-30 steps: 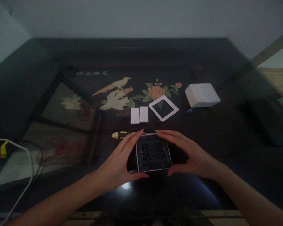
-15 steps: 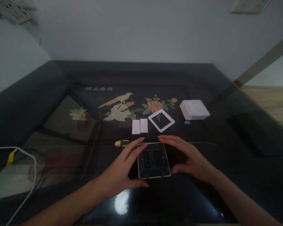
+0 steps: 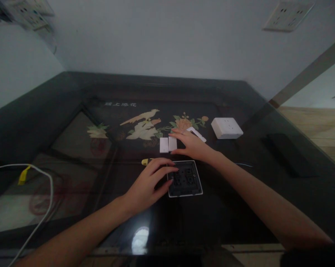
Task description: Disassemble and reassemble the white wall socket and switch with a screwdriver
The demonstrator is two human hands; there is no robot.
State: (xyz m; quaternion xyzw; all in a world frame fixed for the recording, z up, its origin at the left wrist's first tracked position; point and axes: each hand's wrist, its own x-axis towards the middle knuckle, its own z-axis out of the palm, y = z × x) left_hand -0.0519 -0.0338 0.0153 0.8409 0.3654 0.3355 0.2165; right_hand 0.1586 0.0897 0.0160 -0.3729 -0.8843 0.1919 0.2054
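A square wall switch base (image 3: 185, 181), black inside with a thin white edge, lies on the dark table. My left hand (image 3: 152, 181) grips its left side, the fingertips and thumb resting over that edge. Farther back, my right hand (image 3: 192, 144) reaches over the right white switch rocker (image 3: 172, 144); its fingers and thumb are apart, near the far and near edges. A second white switch rocker (image 3: 164, 145) lies flat alongside on the left. Part of a white square frame (image 3: 199, 135) shows behind my right hand, which hides the rest.
A yellow-and-black handle (image 3: 145, 161), perhaps a screwdriver's, lies partly behind my left hand. At the back right sits a white socket box (image 3: 227, 128). A white cable (image 3: 51, 189) with a yellow tag runs along the left. Wall sockets (image 3: 288, 15) are above the table (image 3: 145, 87).
My right hand has left the base's right side and moved up and left to the rockers. My left hand's thumb has shifted from below the base to its left edge.
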